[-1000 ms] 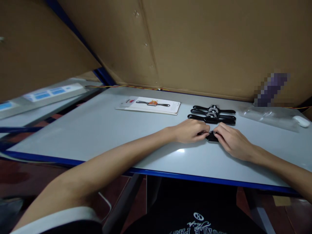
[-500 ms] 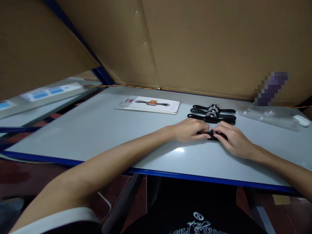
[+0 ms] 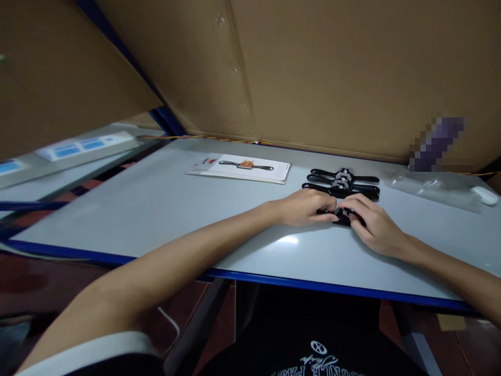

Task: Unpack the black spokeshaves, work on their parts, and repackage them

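Note:
A black spokeshave lies on the tabletop in front of me, its ends mostly covered by my fingers. My left hand is closed around its left handle. The thumb and fingers of my right hand grip it at the middle and right side, around its metal parts. Just behind my hands, more black spokeshaves lie side by side in a row, handles pointing left and right, with grey metal pieces at their centres.
White printed packaging cards with a spokeshave picture lie to the left. A clear plastic bag and a white computer mouse are at the right. Cardboard walls rise behind the table, whose front edge is blue.
My right fingers have shifted slightly over the spokeshave's middle, thumb moving a little right. My left hand stays in place on the handle. The view has moved very slightly.

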`<move>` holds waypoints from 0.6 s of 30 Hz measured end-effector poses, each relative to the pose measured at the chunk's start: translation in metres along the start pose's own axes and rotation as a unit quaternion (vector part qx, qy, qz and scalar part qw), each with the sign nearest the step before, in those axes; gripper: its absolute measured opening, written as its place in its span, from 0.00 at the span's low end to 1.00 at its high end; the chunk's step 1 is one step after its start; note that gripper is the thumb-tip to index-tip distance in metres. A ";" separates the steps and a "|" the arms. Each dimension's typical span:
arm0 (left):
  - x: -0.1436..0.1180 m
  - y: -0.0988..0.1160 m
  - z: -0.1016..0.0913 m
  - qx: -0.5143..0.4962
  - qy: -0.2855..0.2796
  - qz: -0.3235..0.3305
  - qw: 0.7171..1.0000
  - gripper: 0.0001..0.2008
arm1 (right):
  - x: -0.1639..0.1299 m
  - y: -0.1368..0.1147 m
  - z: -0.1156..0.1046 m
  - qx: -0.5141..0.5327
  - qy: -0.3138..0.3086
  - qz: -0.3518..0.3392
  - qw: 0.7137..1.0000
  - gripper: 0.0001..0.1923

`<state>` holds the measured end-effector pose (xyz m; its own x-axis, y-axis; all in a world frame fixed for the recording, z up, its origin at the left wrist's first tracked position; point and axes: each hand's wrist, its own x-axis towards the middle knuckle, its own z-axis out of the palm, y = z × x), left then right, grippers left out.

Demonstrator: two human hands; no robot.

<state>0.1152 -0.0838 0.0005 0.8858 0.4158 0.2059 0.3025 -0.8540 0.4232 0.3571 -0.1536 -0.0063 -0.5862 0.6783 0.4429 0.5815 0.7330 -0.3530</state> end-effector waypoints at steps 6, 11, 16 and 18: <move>0.000 0.002 -0.001 -0.008 0.001 0.000 1.000 0.15 | 0.002 0.001 -0.003 0.007 0.003 0.031 0.999 0.16; 0.000 0.004 -0.002 0.005 0.001 -0.010 1.000 0.14 | 0.003 0.006 -0.003 0.009 0.034 0.039 0.999 0.13; 0.000 0.003 -0.001 0.014 0.002 -0.011 1.000 0.15 | 0.003 0.006 -0.003 0.007 0.012 0.034 0.999 0.14; -0.001 0.003 -0.001 0.016 0.002 -0.012 1.000 0.15 | 0.004 0.006 -0.003 0.007 0.027 0.041 0.999 0.13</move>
<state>0.1153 -0.0865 0.0025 0.8770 0.4372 0.1992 0.3348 -0.8535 0.3993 0.3599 -0.1467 -0.0036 -0.5061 0.7322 0.4557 0.6172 0.6766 -0.4017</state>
